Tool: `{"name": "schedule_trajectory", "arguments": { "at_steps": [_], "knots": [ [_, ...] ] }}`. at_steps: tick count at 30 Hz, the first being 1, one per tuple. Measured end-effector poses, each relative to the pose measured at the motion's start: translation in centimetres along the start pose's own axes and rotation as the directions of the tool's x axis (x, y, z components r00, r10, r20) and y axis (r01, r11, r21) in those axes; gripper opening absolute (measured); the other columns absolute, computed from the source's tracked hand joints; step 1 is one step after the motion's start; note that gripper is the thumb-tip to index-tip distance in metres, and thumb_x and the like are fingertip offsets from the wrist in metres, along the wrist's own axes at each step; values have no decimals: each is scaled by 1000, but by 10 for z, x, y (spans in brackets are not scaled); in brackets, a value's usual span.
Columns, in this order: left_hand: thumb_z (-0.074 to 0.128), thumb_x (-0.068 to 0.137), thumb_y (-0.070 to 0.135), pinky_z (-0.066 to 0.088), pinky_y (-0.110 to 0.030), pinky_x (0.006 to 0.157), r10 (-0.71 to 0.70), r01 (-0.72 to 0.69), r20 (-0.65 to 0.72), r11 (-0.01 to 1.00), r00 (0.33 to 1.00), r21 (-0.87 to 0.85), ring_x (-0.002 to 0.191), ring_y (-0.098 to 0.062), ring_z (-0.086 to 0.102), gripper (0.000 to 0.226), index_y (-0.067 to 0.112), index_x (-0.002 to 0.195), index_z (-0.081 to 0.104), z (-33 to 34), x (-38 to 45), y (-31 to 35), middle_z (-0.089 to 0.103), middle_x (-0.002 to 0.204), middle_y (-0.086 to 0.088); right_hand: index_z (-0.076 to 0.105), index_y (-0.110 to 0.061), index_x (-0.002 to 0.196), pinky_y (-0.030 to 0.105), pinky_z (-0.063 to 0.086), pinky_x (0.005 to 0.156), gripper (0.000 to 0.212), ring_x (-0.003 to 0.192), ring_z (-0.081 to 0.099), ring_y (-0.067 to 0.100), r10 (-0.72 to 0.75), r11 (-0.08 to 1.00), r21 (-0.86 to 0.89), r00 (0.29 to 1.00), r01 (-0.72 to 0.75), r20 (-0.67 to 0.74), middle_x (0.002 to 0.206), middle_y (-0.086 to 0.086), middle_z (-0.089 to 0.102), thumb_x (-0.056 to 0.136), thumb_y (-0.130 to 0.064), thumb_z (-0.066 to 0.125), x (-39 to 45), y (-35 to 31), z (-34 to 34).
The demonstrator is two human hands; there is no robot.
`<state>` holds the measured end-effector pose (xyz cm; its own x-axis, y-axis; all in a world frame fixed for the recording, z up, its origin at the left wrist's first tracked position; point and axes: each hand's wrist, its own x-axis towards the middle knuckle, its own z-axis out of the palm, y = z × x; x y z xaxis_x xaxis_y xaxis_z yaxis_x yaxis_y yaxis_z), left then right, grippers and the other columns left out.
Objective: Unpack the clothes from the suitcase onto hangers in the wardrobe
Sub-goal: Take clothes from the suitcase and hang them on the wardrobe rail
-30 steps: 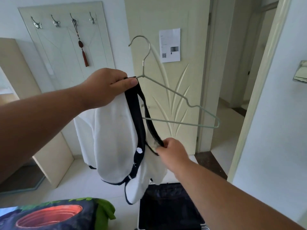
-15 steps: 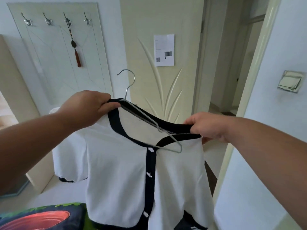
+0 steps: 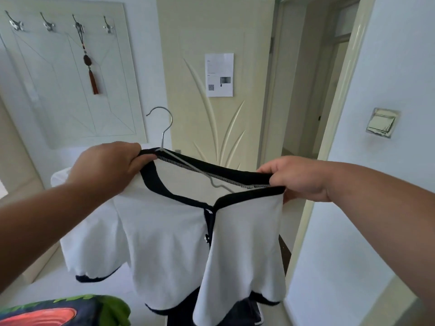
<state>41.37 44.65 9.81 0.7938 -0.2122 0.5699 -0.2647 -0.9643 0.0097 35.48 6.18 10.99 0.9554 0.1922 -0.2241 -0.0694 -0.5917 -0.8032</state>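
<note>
Two hands hold one garment up in the head view, the only view there is: a white cardigan (image 3: 164, 231) with black trim, spread wide at the neckline in front of a cream door (image 3: 211, 125). The left hand (image 3: 106, 168) is clamped on the left side of the black collar, right where the neck of the wire hanger (image 3: 162, 128) rises out of the opening, and the right hand (image 3: 299, 177) is closed on the right shoulder seam, pulling the fabric taut. A second ago the hanger stood nearly bare, with the cardigan bunched in the left hand and only the trim looped over the wire; half a second ago the right hand had lifted the far shoulder, yet the hanger's right end was exposed below the neckline. Now only a short bend of the right arm of the wire shows through the open neck, and its tip is hidden under the cloth, so the right shoulder appears to have been drawn over it. That puts this piece close to ready, I judge: once both shoulders sit squarely it can be carried to the wardrobe, which is not in sight here. The dark suitcase (image 3: 235, 314) lies open on the floor just below the hem, mostly hidden behind the hanging fabric, and a colourful printed cloth (image 3: 58, 311) lies at the lower left, perhaps another item waiting its turn.
</note>
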Motion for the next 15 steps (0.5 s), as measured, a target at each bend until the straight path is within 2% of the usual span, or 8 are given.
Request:
{"name": "schedule_trajectory", "arguments": {
  "at_steps": [2,4,7,9,11,12,14,15],
  "knots": [
    [26,97,72,48,-42,59,1,-1,-36,1000,999,16,61,-26,55,59,24,68,43,0,-5,15,53,64,3,82,-10,105,51,58,96,47,92,72,28,11,999,37,999,-9,-38,96,13,80,90,12,44,1,-3,-3],
    [34,101,69,48,-43,62,-9,9,8,998,1000,-62,63,-25,55,58,22,69,45,1,-5,30,56,65,1,83,-12,99,46,58,89,47,85,71,27,31,999,34,993,-27,-110,90,12,80,87,11,44,3,-9,-3],
    [48,103,61,43,-40,62,6,39,139,947,990,-320,65,-23,54,56,17,69,49,4,-1,50,56,64,-1,85,-22,94,41,55,84,44,89,67,25,17,998,-55,966,-33,-259,106,16,80,79,1,50,11,-16,1],
    [53,104,58,38,-38,60,9,66,156,880,988,-470,61,-22,48,57,12,70,48,4,2,54,50,62,0,83,-23,92,33,49,80,37,90,64,22,-12,994,-111,956,-22,-294,108,10,78,84,-4,53,14,-18,3],
    [53,104,57,35,-37,60,7,79,152,830,988,-551,60,-19,42,59,7,73,47,5,6,53,44,63,0,76,-12,92,31,45,73,22,86,61,20,-4,993,-113,950,-33,-312,98,3,72,94,-15,55,15,-20,2],
    [53,104,57,35,-36,60,15,78,154,814,988,-576,59,-17,41,60,6,74,47,6,7,51,43,63,1,68,-7,86,31,42,68,20,78,57,20,13,994,-96,944,-47,-329,89,3,65,95,-21,57,16,-21,1],
    [52,105,56,34,-36,60,38,68,164,802,986,-593,56,-12,38,59,6,73,47,9,9,44,42,62,2,59,-14,74,28,40,58,22,63,51,19,27,997,-58,922,-53,-386,77,4,55,93,-26,60,15,-23,0],
    [52,105,56,34,-36,59,41,64,163,809,986,-585,56,-14,39,59,7,72,46,10,10,41,42,61,2,64,-17,74,28,44,58,23,61,55,18,28,998,-41,914,-48,-405,75,2,59,94,-28,60,14,-25,0]
  ]
}}
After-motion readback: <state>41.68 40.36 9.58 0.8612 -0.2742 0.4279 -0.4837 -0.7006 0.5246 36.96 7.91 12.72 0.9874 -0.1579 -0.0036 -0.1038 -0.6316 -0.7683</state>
